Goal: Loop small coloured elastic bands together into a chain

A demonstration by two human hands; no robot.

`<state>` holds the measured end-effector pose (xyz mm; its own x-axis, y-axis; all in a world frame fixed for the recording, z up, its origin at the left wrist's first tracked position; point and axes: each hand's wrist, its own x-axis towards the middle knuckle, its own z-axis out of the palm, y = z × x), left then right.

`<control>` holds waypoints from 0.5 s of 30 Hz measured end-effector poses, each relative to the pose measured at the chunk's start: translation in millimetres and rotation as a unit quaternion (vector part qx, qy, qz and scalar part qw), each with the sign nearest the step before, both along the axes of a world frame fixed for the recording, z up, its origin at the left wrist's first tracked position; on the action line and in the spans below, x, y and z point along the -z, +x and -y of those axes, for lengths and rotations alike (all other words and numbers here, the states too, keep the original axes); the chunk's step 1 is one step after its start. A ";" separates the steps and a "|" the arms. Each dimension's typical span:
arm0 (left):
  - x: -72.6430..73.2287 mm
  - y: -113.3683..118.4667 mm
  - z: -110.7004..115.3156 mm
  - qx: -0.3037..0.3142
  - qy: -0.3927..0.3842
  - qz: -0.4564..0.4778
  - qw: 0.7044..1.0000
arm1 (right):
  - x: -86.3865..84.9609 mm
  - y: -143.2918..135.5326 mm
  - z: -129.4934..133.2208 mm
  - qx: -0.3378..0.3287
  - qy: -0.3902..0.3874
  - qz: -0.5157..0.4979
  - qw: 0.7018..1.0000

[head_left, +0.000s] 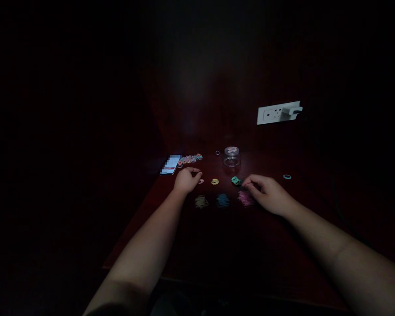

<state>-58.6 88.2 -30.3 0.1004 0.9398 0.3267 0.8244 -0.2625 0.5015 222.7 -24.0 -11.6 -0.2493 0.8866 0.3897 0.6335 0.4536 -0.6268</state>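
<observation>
My left hand (186, 180) is over the back left of the dark red table, its thumb and fingers drawn together. A pink hair tie (201, 181) shows just beside its thumb; whether the fingers hold anything is hidden. My right hand (266, 192) is pinched closed beside a small stack of green hair ties (236, 180), and what is between its fingertips is too small to make out. Between the hands lie yellow hair ties (215, 181). Nearer me are a pale yellowish heap of thin bands (201, 201), a blue heap (223, 200) and a pink heap (245, 198), partly beside my right hand.
A lidded clear jar (231, 158) stands at the back. A lit phone (171, 164) lies left of a mixed pile of hair ties (189, 159). Single ties, one purplish (217, 152) and one blue (287, 177), lie apart. A wall socket (279, 113) holds a plug.
</observation>
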 end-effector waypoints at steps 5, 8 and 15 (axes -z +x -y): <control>-15.5 20.6 21.3 0.098 0.046 0.068 0.992 | 1.2 -0.8 -0.3 0.000 -0.006 -0.009 1.000; -23.9 43.5 50.5 0.214 0.089 0.073 0.970 | -0.3 -4.0 1.2 0.006 -0.004 -0.012 1.000; -29.7 72.7 95.8 0.344 0.077 0.086 0.932 | -3.6 -7.5 6.1 -0.054 -0.019 -0.013 0.998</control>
